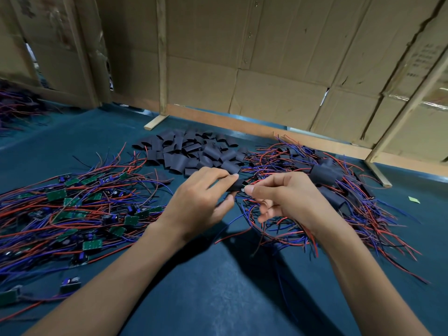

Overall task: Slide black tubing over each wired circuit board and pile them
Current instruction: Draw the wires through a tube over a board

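Note:
My left hand (201, 200) pinches a short piece of black tubing (236, 186) between thumb and forefinger, above the table's middle. My right hand (283, 200) pinches the end of a circuit board (245, 184) at the tube's right mouth; most of the board is hidden inside the tube. Its red and blue wires (244, 214) hang down under my hands. A heap of bare green boards with wires (80, 209) lies to the left. Loose black tubing pieces (191, 151) are piled behind my hands. Sleeved boards with wires (324, 175) are heaped on the right.
The table has a dark blue cloth (218, 287). Cardboard walls on wooden frames (266, 57) close off the back and right. A wooden foot (156, 122) rests on the cloth at the back. A small green scrap (414, 199) lies at far right. More wires (14, 105) lie far left.

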`<state>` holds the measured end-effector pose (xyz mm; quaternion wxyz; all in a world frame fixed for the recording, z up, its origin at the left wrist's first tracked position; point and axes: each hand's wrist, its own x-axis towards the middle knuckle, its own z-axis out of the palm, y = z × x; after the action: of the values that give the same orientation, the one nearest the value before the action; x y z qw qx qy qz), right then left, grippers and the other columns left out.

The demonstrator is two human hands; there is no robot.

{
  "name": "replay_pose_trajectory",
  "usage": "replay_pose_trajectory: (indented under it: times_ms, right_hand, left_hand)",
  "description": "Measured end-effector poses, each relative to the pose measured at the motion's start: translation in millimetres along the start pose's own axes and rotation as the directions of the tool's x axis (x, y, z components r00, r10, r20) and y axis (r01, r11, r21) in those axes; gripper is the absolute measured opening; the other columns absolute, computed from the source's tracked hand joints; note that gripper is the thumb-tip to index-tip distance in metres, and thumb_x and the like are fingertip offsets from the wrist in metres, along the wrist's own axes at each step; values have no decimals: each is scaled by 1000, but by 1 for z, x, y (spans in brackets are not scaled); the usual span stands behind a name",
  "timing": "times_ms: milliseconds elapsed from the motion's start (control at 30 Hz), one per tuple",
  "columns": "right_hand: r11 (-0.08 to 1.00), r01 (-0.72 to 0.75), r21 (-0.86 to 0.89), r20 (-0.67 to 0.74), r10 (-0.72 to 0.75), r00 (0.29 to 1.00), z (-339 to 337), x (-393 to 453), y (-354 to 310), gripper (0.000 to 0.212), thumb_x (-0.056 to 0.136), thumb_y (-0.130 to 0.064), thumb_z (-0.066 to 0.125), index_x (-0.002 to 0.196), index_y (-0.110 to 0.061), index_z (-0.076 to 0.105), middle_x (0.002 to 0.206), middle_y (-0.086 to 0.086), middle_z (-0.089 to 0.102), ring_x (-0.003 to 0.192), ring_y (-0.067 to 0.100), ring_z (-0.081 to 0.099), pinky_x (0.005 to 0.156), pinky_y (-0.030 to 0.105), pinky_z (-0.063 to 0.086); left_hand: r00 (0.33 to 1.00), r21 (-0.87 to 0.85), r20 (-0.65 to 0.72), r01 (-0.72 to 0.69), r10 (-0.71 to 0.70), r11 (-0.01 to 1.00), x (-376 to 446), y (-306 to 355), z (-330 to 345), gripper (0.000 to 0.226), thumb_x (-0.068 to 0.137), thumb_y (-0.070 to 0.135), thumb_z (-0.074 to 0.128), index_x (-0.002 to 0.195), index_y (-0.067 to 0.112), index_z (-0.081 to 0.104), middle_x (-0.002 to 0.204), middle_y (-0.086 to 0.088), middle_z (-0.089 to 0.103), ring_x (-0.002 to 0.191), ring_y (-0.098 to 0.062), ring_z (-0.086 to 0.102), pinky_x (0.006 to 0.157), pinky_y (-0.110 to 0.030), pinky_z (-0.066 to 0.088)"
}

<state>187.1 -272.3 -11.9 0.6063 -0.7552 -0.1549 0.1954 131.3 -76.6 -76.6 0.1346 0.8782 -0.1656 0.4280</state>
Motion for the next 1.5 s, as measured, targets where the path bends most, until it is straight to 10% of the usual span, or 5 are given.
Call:
replay_pose_trajectory:
  times_ms: [567, 867, 1100, 1400, 1500]
  right_hand:
    - [903, -328, 277, 230, 269, 935, -9, -1, -5, 15, 69, -24, 84, 73, -19, 71, 66, -2, 54, 44, 3, 43, 41, 19, 44]
    - [965, -104, 242, 95, 83, 992, 0, 2, 5, 28, 71, -20, 84, 86, -3, 68, 68, 10, 62, 51, 14, 61, 50, 26, 55]
    - [965, 157, -211, 14, -158, 987, -9, -2, 3, 24, 88, 17, 62, 93, -2, 77, 81, 20, 73, 64, 12, 71, 57, 22, 57]
    - [961, 132, -245, 13, -132, 991, -10, -5, -2, 19, 84, -1, 77, 98, -10, 66, 82, 1, 75, 56, 14, 54, 48, 19, 42]
    - [928, 215, -306, 82, -199, 976, -8, -8, -4, 31, 77, -12, 86, 104, -17, 71, 96, -4, 78, 75, 8, 67, 68, 18, 52]
  left_hand:
    - [991, -78, -71, -120, 114, 990, 2, 0, -4, 30, 90, 9, 70, 116, -5, 71, 109, -13, 72, 95, -28, 69, 88, -36, 56]
    - [992, -85, -59, -116, 112, 990, 1, 1, -3, 24, 90, 8, 69, 110, -5, 72, 99, -14, 71, 83, -30, 66, 78, -38, 56]
    - [989, -54, -33, -143, 141, 988, 2, 0, -2, 25, 90, 10, 69, 109, -6, 71, 98, -16, 69, 81, -33, 63, 75, -44, 53]
    - [991, -100, -38, -134, 131, 986, 3, 6, 4, 24, 97, 8, 63, 115, -6, 69, 102, -16, 69, 87, -33, 62, 83, -37, 52]
    - [990, -171, -32, -141, 137, 975, 3, 7, 4, 26, 98, 7, 62, 118, -8, 68, 104, -18, 68, 90, -32, 63, 86, -35, 51]
